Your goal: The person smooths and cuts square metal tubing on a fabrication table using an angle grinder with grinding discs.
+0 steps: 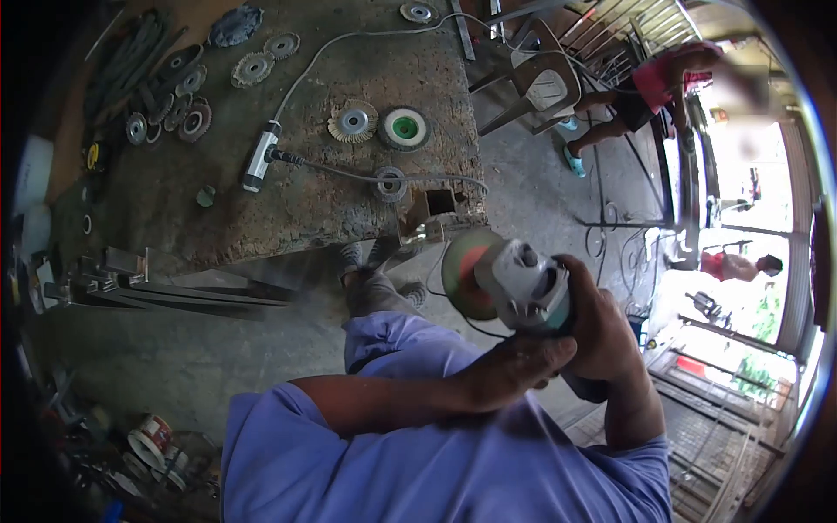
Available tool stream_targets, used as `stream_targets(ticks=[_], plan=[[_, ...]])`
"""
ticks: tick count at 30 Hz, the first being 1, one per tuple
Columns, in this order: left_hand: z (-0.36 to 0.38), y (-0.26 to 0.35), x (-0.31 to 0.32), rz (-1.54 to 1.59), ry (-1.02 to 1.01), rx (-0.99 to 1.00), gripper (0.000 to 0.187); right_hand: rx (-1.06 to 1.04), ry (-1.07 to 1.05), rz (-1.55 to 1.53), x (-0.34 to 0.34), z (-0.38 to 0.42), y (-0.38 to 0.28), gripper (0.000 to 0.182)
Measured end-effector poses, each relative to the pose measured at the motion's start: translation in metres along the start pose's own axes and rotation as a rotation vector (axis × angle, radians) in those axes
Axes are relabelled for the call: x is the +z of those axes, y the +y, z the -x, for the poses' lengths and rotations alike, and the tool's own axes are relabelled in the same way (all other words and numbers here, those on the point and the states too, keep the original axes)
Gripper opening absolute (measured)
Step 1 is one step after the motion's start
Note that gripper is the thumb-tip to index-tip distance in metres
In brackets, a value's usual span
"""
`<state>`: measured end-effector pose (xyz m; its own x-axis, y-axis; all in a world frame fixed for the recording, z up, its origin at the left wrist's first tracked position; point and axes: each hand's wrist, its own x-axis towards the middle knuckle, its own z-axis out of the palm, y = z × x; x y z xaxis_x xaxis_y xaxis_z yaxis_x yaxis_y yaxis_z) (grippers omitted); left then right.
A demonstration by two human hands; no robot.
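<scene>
An angle grinder (523, 283) with a round disc (466, 275) is held up in front of my chest, beyond the table's near edge. My right hand (603, 327) wraps round the far side of its body, fingers curled over it. My left hand (514, 373) closes on the body from the left, with the thumb lying across it. Part of the grinder's body is hidden behind my hands. The disc faces left, close to a square metal tube (420, 209) at the table corner.
On the worn wooden table (331, 78) lie a power strip (260, 157), a green-centred wheel (405, 128), a flap disc (352, 121) and several other discs. A cord (366, 177) crosses the tabletop. A plastic chair (549, 87) and a person (654, 87) are beyond, at the right.
</scene>
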<state>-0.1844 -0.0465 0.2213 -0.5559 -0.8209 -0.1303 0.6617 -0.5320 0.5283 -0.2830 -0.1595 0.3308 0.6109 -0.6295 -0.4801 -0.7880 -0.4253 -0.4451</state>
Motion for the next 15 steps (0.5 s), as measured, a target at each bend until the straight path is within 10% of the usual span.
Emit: stream_targets(ticks=[15], plan=[[-0.026,0.029,0.012,0.050,0.231,0.238,0.090,-0.202,0.288,0.185,-0.010,-0.023,-0.008,0.052]])
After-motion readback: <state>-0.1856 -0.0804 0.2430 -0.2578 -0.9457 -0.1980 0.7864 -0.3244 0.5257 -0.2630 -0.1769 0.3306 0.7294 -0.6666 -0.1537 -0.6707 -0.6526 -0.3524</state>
